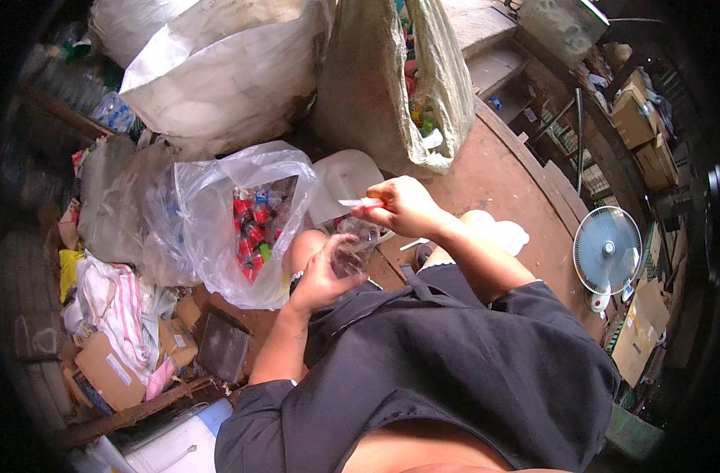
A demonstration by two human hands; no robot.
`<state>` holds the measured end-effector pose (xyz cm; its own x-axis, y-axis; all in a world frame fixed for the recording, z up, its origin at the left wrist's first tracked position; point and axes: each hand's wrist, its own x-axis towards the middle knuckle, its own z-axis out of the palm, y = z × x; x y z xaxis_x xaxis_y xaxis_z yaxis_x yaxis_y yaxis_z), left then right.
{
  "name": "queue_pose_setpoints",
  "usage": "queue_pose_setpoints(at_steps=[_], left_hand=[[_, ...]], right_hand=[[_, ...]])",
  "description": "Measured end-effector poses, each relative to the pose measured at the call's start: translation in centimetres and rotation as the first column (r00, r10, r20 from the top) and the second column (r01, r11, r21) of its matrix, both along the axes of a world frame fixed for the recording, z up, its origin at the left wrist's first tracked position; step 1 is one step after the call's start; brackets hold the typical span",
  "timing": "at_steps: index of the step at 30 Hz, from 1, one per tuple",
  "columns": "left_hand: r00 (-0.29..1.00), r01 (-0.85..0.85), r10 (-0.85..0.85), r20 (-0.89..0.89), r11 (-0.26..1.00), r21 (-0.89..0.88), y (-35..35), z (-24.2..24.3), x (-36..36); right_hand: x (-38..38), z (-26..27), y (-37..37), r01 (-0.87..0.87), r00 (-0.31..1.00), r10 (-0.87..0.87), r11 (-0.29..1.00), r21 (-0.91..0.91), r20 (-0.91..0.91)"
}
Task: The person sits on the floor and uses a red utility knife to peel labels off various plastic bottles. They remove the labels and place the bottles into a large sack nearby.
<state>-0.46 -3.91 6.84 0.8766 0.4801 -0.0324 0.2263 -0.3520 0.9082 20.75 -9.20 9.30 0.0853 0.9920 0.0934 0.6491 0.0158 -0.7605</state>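
Observation:
A clear plastic bottle (353, 251) lies tilted in my left hand (324, 275), whose fingers curl around its lower side. My right hand (404, 204) grips a small knife (360, 203) with a red handle, its pale blade pointing left above the bottle. The bottle's upper end is just below the right fingers; whether they touch it I cannot tell. To the left, an opened clear plastic bag (203, 236) holds several red-labelled bottles (252, 230). A whitish plastic container (345, 180) is behind my hands, partly hidden.
Large white sacks (230, 77) and a tall woven sack (360, 88) of mixed items stand ahead. At right are a fan (607, 251) and wooden boards (531, 154). Cardboard (111, 369) and cloth-like sacking (114, 301) pile up at left. A white plastic item (508, 233) lies by my right leg.

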Motion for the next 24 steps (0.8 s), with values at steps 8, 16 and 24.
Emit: queue_pose_setpoints(at_steps=[8, 16, 24], left_hand=[[0.977, 0.175, -0.205, 0.052, 0.647, -0.742, 0.8, -3.0, -3.6], [0.969, 0.2, -0.225, 0.101, 0.477, -0.856, 0.6, -6.5, -5.0], [0.921, 0.344, -0.21, 0.329, 0.039, -0.938, 1.4, -9.5, -8.6]], right_hand=[[0.3, 2.7, 0.8, -0.326, 0.939, 0.234, 0.843, -0.428, -0.254], [0.2, -1.1, 0.9, -0.46, 0.888, 0.424, 0.805, -0.375, -0.177], [0.8, -2.0, 2.3, -0.273, 0.922, 0.231, 0.957, -0.098, -0.311]])
